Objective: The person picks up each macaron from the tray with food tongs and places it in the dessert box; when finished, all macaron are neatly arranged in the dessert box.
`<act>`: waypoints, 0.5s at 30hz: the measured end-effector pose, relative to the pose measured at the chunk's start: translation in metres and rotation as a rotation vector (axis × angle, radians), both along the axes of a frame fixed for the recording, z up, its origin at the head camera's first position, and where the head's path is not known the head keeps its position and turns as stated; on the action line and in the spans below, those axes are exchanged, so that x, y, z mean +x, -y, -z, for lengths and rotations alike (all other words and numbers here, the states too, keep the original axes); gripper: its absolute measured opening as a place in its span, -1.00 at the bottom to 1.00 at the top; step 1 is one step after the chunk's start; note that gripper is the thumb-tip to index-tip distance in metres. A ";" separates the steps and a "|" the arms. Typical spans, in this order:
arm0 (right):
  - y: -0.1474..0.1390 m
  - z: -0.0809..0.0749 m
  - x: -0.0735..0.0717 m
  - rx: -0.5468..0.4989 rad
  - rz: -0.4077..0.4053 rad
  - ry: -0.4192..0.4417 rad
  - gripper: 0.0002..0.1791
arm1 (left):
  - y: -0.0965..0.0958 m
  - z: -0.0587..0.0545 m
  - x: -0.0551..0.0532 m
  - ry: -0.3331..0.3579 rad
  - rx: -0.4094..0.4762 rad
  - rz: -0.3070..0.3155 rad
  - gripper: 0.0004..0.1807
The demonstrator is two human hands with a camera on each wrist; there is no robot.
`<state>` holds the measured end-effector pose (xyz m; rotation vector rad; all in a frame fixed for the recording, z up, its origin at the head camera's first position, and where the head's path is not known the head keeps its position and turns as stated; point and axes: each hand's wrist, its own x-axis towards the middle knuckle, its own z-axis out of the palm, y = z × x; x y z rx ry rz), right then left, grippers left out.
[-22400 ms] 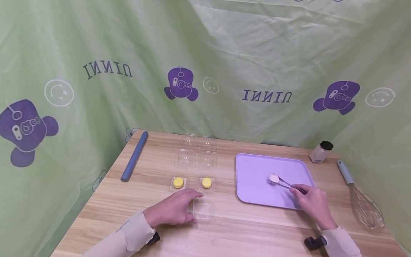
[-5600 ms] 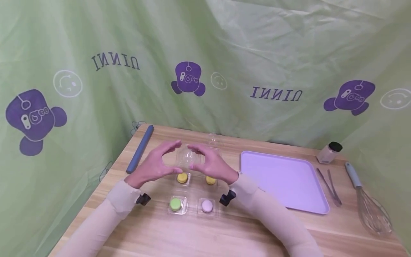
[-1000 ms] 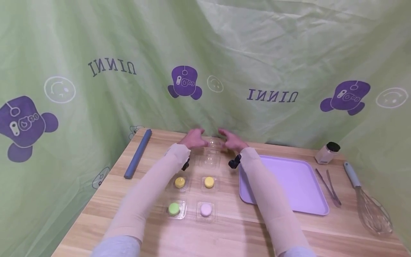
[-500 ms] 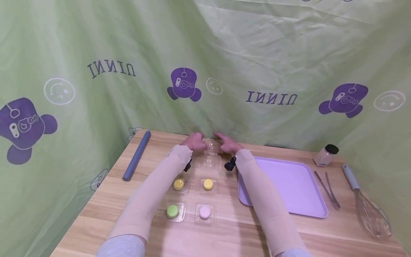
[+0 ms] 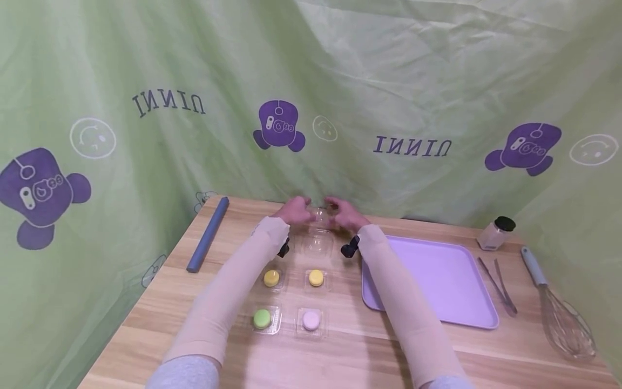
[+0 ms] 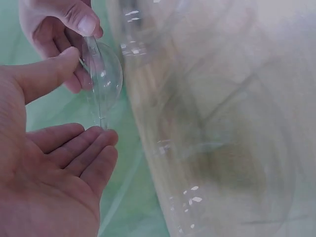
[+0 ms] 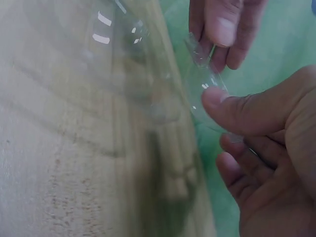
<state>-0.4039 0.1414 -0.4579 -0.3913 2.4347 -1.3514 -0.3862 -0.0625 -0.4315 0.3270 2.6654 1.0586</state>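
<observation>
At the table's back edge, my left hand (image 5: 296, 210) and right hand (image 5: 349, 215) hold a clear domed plastic lid (image 5: 319, 217) between them. In the left wrist view, left fingertips meet the lower rim of the lid (image 6: 109, 79), with the thumb near its upper part. The right thumb presses against the dome in the right wrist view, fingers curled beneath. Another clear lid (image 5: 318, 244) lies just in front. Nearer stand two yellow macarons (image 5: 316, 277), a green macaron (image 5: 262, 319) and a pale pink macaron (image 5: 311, 320), each on a clear square base; a clear dome seems to cover the left yellow one.
A purple tray (image 5: 437, 281) lies to the right, partly under the right sleeve. Beyond it are metal tongs (image 5: 505, 297), a whisk (image 5: 566, 324) and a black-capped jar (image 5: 497, 233). A blue rod (image 5: 208, 235) lies at the left edge. A green curtain (image 5: 340, 70) hangs behind.
The tongs left my right hand and lie beside the tray; green and pink macarons now sit in front bases. A lid went from the back to the left yellow macaron. Both hands reached to the back.
</observation>
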 end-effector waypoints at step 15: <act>0.016 -0.052 0.064 0.005 0.069 -1.066 -0.09 | 0.044 -0.059 0.056 0.120 0.851 -0.148 -0.24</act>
